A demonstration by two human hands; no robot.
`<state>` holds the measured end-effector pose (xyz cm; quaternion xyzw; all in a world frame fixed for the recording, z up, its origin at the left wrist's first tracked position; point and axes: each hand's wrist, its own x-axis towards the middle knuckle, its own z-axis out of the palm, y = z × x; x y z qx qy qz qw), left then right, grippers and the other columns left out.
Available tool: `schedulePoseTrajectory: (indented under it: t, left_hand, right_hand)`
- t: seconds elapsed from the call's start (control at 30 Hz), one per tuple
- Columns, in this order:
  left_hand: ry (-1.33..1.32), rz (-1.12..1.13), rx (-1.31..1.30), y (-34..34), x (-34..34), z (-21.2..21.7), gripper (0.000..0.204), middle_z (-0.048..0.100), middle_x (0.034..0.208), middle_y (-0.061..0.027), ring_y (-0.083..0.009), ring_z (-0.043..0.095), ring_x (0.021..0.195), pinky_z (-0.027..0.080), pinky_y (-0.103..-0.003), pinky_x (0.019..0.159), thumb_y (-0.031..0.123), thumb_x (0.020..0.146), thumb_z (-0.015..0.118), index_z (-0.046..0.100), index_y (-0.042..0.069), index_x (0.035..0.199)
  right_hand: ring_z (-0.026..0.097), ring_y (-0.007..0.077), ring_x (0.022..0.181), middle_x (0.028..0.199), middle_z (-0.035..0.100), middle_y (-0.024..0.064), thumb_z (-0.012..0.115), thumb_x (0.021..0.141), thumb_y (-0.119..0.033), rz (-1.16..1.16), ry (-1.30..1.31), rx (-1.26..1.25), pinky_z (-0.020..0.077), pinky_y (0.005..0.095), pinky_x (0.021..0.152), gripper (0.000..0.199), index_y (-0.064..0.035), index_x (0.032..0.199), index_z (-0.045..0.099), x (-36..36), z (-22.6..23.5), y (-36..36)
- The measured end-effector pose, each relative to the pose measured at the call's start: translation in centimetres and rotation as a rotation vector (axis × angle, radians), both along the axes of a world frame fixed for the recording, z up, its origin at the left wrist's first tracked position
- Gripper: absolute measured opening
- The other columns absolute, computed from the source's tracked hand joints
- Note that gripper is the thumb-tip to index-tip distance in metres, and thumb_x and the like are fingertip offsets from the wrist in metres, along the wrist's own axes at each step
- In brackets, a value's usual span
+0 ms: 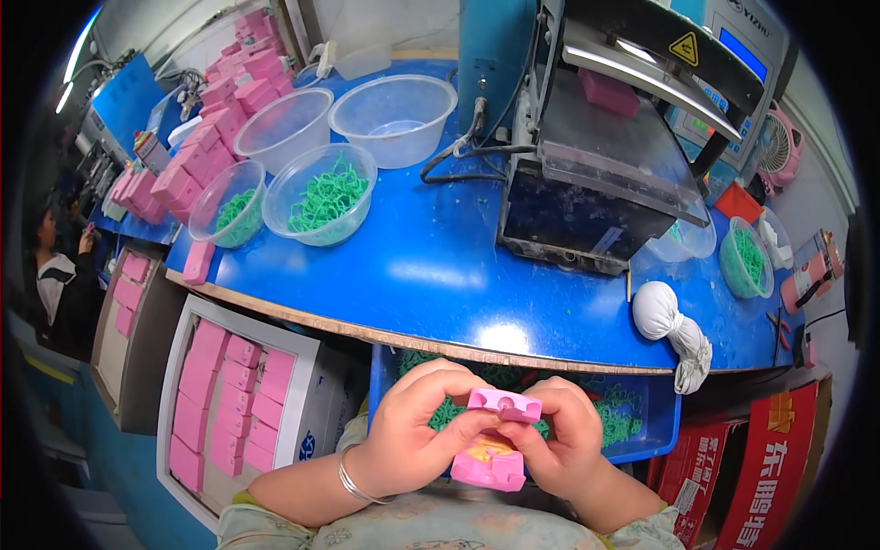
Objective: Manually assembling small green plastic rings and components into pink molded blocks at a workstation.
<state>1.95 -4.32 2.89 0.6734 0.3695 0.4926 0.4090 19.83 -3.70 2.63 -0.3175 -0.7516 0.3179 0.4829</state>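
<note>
Clear bowl (281,213), blue bin (666,425): green pieces (328,197) inside. White box (305,360): pink blocks (194,408) in rows. Blue surface (403,284); pink fan (779,151) beyond. Left hand (412,422), right hand (566,433): fingers (469,427) pinching pink piece (488,471).

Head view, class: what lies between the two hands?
Between the left hand and right hand, the head view shows a pink piece with a yellow patch.

I cannot tell if the pink parts (477,472) are joined; fingers (466,431) hide their middle from me.
</note>
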Motion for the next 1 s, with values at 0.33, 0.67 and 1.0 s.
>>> schedulePoseTrajectory:
  t: [0.33,0.67,1.0]
  left_hand:
    - [-0.327,-0.151,-0.377,-0.7,0.4,-0.7,0.023,0.052,0.102,-0.0076,-0.0141,0.055,0.093,0.049,-0.025,0.071,0.006,0.087,0.055,0.05,-0.002,0.109]
    - [-0.46,-0.269,-0.554,-0.8,0.1,-0.3,0.037,0.047,0.11,-0.0104,-0.0163,0.051,0.094,0.047,-0.029,0.074,0.018,0.094,0.043,0.035,0.001,0.125]
    - [0.163,0.002,0.18,-0.4,0.5,0.1,0.023,0.053,0.092,-0.0135,-0.0214,0.052,0.083,0.043,-0.03,0.073,0.006,0.081,0.06,0.049,0.0,0.1]
  right_hand:
    - [0.058,0.0155,0.069,0.08,0.057,0.011,0.07,0.072,-0.002,-0.023,0.122,-0.282,0.0499,0.0259,0.061,0.021,0.0033,0.085,0.054,0.1,-1.0,-0.5]
    - [0.057,0.0206,0.069,0.082,0.059,0.0119,0.063,0.079,-0.011,-0.094,0.091,-0.214,0.0469,0.0309,0.067,0.028,0.0036,0.103,0.056,0.1,0.4,-0.5]
    - [0.055,0.0255,0.068,0.081,0.059,0.0106,0.065,0.076,-0.009,-0.096,-0.03,0.128,0.0427,0.035,0.063,0.026,0.0004,0.098,0.055,0.1,-0.1,0.2]
